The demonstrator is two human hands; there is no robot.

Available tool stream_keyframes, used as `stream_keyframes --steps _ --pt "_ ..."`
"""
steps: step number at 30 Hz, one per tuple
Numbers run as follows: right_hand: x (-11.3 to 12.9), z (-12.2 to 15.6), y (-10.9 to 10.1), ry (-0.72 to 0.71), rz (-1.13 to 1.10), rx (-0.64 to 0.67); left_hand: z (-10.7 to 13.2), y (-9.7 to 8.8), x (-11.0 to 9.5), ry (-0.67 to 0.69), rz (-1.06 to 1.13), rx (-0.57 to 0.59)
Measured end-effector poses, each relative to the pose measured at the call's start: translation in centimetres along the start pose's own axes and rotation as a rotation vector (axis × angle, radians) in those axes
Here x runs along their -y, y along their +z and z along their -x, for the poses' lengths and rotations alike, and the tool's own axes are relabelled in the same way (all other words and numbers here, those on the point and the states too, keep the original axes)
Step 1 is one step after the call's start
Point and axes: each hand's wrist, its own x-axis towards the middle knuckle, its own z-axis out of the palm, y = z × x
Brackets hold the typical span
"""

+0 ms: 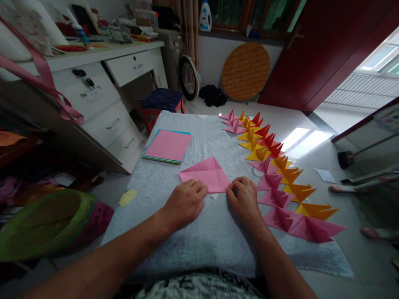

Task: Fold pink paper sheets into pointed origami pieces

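A pink sheet of origami paper (208,172), partly folded and creased, lies on the cloth in front of me. My left hand (187,199) is closed, its curled fingers pressing on the paper's lower left edge. At the lower right corner, my right hand (245,199) has thumb and fingers pinched together on the paper. The fingertips hide parts of the near edge. Farther off to the left sits a stack of square paper (169,145), pink on top with blue and green edges beneath. Rows of folded paper cranes (276,197) in pink, yellow, orange and red stand to the right.
A pale blue cloth (156,245) covers the work surface, with a yellow patch (127,197) near its left edge. Left of it stand a bin with a green liner (46,224) and a white desk (93,89). A stool (162,99) stands beyond the far left corner.
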Motion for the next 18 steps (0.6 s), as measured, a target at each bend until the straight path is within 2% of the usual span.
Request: stream_keyframes --steps 5,10,18 --pt "0.2 0.0 -0.1 0.012 0.031 -0.001 0.8 0.4 -1.3 0.017 -0.061 0.001" --pt "0.4 0.2 -0.4 0.036 0.099 -0.033 1.1 1.2 -1.2 -0.001 -0.049 -0.027" --pt "0.3 0.5 -0.7 0.000 0.164 -0.090 1.1 1.3 -1.3 0.005 -0.065 -0.052"
